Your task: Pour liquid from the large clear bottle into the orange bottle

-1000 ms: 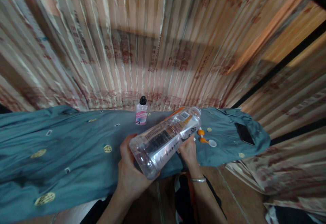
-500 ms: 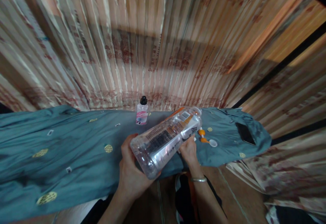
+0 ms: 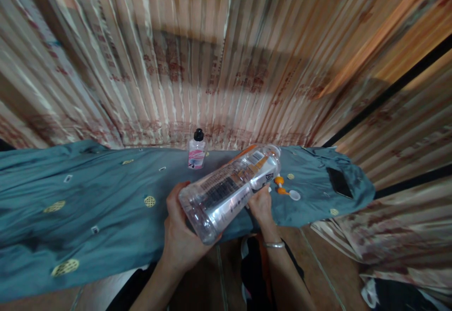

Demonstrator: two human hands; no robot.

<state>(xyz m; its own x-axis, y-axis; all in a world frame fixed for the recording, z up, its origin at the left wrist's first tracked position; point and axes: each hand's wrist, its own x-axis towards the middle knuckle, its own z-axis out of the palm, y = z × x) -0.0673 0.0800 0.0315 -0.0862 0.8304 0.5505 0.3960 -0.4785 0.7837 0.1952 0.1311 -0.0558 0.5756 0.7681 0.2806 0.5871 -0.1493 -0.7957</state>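
A large clear plastic bottle [image 3: 231, 193] lies slanted in front of me, with a silver-and-orange label, a barcode and printed text. My left hand [image 3: 183, 235] wraps round its base end from below. The far end points up and to the right, partly over the cloth. Just under that far half is my right hand [image 3: 260, 205], a bangle on its wrist; its fingers curl in behind the bottle, where what they grip is hidden. A small white bit shows beside it. An orange pump top [image 3: 279, 184] lies right of this hand, near a white oval piece [image 3: 294, 195].
A small clear bottle [image 3: 197, 153] with a black cap and pink label stands upright at the back of the teal cloth [image 3: 116, 188]. To the right lies a dark phone [image 3: 339, 182]. A pleated curtain [image 3: 212, 66] hangs behind, with a dark pole [image 3: 388, 92] at right.
The view has shifted slightly, so most things sit a little higher. Both hands and the large bottle keep nearly the same pose.
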